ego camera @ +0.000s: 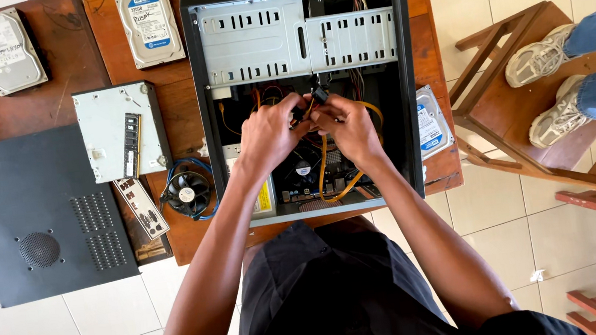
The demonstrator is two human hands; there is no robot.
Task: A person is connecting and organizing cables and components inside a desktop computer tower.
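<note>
I am leaning over the wooden table point(186, 242), where the open computer case point(304, 91) is lying on its side with its dark side panel point(24, 216) resting off to my left. Hard drives point(150, 25) are lying above that panel, and a loose cooling fan point(188, 194) is sitting just beside the case. Inside the case, my left hand point(269, 135) and right hand point(348, 129) are meeting, fingers of both pinching closed on a small black connector point(319, 95) trailing yellow cables point(325, 175).
</note>
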